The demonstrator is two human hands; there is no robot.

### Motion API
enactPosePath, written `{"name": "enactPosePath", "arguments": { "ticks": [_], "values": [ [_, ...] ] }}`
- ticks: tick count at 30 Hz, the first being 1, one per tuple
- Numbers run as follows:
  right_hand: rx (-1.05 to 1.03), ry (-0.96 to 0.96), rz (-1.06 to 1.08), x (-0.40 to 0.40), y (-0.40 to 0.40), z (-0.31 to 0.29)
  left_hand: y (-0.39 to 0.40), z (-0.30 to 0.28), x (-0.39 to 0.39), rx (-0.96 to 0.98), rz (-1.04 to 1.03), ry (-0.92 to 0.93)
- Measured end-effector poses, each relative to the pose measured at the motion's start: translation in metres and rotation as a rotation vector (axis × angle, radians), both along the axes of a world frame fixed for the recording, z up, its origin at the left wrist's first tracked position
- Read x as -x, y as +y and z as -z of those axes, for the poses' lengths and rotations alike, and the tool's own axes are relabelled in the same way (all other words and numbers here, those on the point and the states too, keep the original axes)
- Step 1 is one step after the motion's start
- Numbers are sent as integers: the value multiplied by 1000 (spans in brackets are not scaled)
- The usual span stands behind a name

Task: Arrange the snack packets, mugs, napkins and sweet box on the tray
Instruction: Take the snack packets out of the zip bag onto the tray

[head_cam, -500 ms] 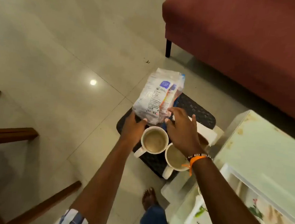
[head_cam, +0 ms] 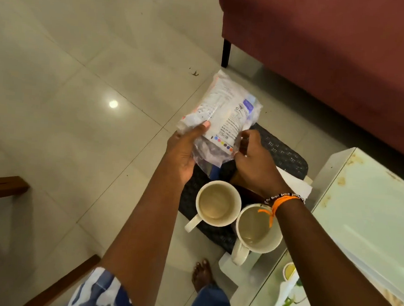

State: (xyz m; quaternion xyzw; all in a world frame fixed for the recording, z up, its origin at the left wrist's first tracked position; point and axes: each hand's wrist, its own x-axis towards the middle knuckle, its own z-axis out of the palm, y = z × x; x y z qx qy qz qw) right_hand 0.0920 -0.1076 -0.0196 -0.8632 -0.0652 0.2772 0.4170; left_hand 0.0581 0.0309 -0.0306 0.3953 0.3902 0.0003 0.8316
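A white printed snack packet (head_cam: pixel 223 111) is held up above the black woven tray (head_cam: pixel 285 157). My left hand (head_cam: pixel 184 154) grips the packet's lower left side, thumb on its face. My right hand (head_cam: pixel 253 161) pinches the clear plastic at its lower right corner. Two cream mugs stand on the tray's near side, one (head_cam: pixel 217 203) to the left and one (head_cam: pixel 258 228) to the right, handles pointing toward me. White napkins (head_cam: pixel 295 182) lie on the tray's right side, partly behind my right wrist. A blue item under the packet is mostly hidden.
The tray rests on a white stool beside a glass-topped table (head_cam: pixel 370 214) at the right. A maroon sofa (head_cam: pixel 336 54) fills the top right. Wooden chair arms (head_cam: pixel 0 187) are at the left. My bare foot (head_cam: pixel 202 274) stands on the tiled floor.
The packet has been lifted higher and turned. My left hand moved from its underside to gripping its side. My right hand shifted from the packet's lower edge to pinching its corner.
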Motion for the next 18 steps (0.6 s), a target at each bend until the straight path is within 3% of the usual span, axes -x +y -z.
{"name": "enactPosePath", "arguments": {
  "ticks": [3,7,12,14,18],
  "values": [
    [-77,-7,31,3,-4,-16,-9,-25,-1,-159,-22,-60],
    [-205,-14,157,13,-23,-48,-36,-64,11,-603,36,-146],
    [-626,150,580,48,-78,-94,-93,-101,59,-1249,324,-461],
    [-769,274,660,80,-114,-109,-125,-106,90,-1407,492,-535],
    [-836,462,806,166,-211,-112,-233,-112,186,-1585,768,-568]
  ]
}}
